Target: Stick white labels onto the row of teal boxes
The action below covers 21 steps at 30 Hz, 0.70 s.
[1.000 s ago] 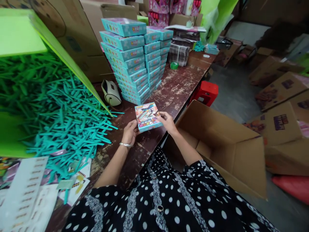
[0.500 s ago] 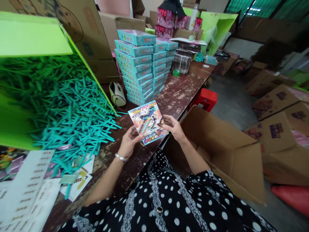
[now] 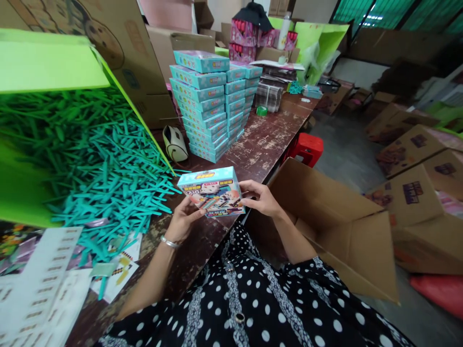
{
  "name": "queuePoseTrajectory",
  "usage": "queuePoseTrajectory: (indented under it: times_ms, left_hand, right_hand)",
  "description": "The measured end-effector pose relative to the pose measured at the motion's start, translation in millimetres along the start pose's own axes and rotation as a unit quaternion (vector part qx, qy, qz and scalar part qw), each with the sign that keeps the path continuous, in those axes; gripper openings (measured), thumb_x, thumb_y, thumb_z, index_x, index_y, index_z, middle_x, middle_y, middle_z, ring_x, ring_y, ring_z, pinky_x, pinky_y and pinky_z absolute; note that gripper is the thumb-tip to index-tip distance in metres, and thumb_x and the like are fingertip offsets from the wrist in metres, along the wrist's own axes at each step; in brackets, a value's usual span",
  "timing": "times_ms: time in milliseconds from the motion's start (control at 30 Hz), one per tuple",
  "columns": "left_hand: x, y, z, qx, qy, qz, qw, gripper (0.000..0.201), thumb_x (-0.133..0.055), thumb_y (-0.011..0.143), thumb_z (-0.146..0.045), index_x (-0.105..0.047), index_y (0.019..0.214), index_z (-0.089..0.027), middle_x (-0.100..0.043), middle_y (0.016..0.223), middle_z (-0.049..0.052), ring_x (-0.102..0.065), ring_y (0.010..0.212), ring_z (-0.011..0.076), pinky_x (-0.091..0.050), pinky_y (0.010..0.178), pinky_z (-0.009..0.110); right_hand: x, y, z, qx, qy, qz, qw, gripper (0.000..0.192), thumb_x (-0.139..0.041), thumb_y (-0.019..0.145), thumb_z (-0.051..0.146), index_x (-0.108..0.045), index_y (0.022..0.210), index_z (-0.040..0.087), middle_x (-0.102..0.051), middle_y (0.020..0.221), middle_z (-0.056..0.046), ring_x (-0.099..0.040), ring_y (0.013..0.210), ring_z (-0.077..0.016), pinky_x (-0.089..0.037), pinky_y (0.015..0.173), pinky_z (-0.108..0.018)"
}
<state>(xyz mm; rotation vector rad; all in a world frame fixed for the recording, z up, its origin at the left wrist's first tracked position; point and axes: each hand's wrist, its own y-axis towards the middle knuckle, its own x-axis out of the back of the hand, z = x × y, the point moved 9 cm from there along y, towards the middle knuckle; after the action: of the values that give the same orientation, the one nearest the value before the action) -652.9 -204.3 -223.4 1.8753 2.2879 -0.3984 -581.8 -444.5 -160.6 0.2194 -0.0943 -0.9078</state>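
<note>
A long wooden worktop (image 3: pixel 265 137) with worn, patchy paint runs away from the person, who wears a black dress with white dots. On its left side lies a big green box (image 3: pixel 43 62), open toward the camera, with a heap of teal plastic sticks (image 3: pixel 90 164) spilling out of it across the wood. To the right, beside the worktop, an open cardboard carton (image 3: pixel 336 226) stands on the floor, its flap leaning outward. More brown cartons (image 3: pixel 415 154) lie farther right on the floor. Toward the far end of the worktop stand two tall stacks of teal boxes (image 3: pixel 210 106), side by side and touching. A red stool (image 3: pixel 306 149) sits on the floor just beyond the open carton. Printed sheets (image 3: pixel 43 284) lie at the near left corner, partly under the sticks. A small cream pouch (image 3: pixel 175 143) rests near the foot of the stacks, and a green roll of tape (image 3: pixel 262 111) lies farther back.

Both hands hold one small teal box (image 3: pixel 213 192) above the near edge of the worktop, tilted so that its printed face and top side show. The left hand (image 3: pixel 183 219), a bangle on its wrist, has its grip closed on the box's left end, thumb on the front. The right hand (image 3: pixel 262 197) grips the right end, fingers curled around the edge.
</note>
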Motion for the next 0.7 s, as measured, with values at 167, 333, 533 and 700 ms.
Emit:
queuePoseTrajectory:
  times_ms: [167,333,533,700]
  left_hand:
    - [9.1,-4.2,-4.3,-0.014,0.022,-0.021,0.999,0.051,-0.107,0.05,-0.04,-0.07,0.078,-0.021,-0.081,0.096,0.005,-0.075,0.091,0.0249,-0.065,0.089,0.041]
    - [4.5,-6.4,-6.6,-0.016,0.029,-0.019,0.999,0.05,-0.107,0.05,-0.04,-0.073,0.081,-0.02,-0.081,0.102,0.006,-0.075,0.095,0.0254,-0.064,0.092,0.04]
    - [-5.1,-10.4,-10.2,0.003,0.027,0.011,1.0,0.073,-0.105,0.058,-0.036,-0.079,0.124,-0.024,-0.082,0.122,0.009,-0.075,0.115,0.0321,-0.062,0.104,0.044]
    - [-0.7,-11.6,-8.8,0.027,0.034,0.022,0.999,0.079,-0.103,0.062,-0.039,-0.077,0.134,-0.021,-0.077,0.136,0.013,-0.073,0.125,0.0369,-0.062,0.104,0.045]
  right_hand:
    - [-0.1,-7.5,4.5,0.024,-0.052,0.009,0.998,0.047,-0.086,0.089,0.041,-0.075,0.131,0.025,-0.076,0.127,-0.007,-0.074,0.108,-0.0219,-0.062,0.101,-0.037]
    - [2.8,-9.7,-1.1,0.011,-0.056,0.006,0.998,0.049,-0.087,0.088,0.044,-0.074,0.13,0.023,-0.076,0.125,-0.008,-0.075,0.108,-0.0232,-0.062,0.1,-0.039]
    - [7.6,-11.3,-18.3,-0.03,0.003,-0.009,0.999,0.062,-0.088,0.086,0.044,-0.063,0.141,0.027,-0.077,0.127,-0.009,-0.078,0.107,-0.0245,-0.066,0.09,-0.038]
    - [5.2,-11.9,-32.5,-0.054,0.03,-0.003,0.998,0.069,-0.09,0.083,0.04,-0.06,0.143,0.027,-0.079,0.123,-0.008,-0.078,0.109,-0.0256,-0.065,0.098,-0.044]
